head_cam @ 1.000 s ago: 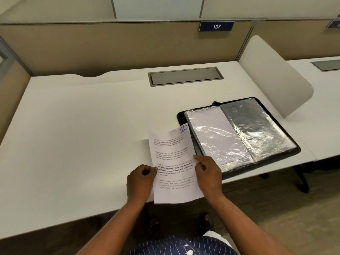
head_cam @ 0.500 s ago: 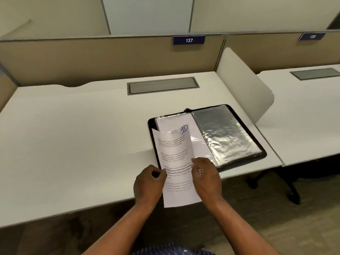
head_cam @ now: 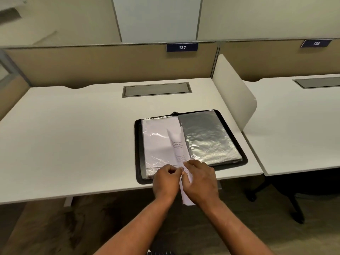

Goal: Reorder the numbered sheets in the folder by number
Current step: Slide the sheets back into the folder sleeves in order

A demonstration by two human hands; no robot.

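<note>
- Now the sheet [head_cam: 177,144] is bowed lengthwise into a narrow trough. It stands over the open folder [head_cam: 137,144], along the inner edge of the left clear sleeve [head_cam: 156,137] and just beside the spine.
- Both hands are clamped on the sheet's lower part. The left hand [head_cam: 166,181] pinches one long edge and the right hand [head_cam: 201,181] the other, knuckles almost touching, at the folder's near rim.
- The folder lies open toward the front right corner of the table [head_cam: 73,137], its near rim close to the front edge. The right sleeve stack [head_cam: 207,137] looks dark and shiny.
- A second ago the same sheet was flat, marked 10 at its top corner. It was held at its side edges with the hands apart, over bare table to the left of the folder.
- Half a second ago it was already partly over the left sleeve and only slightly bent, with the 10 still readable. That number is now curled out of sight.
- My reading is that the sheet has been brought in and narrowed so it can be slipped into a sleeve. Which pocket it is meant for I cannot tell, and it is not yet inside any.
</note>
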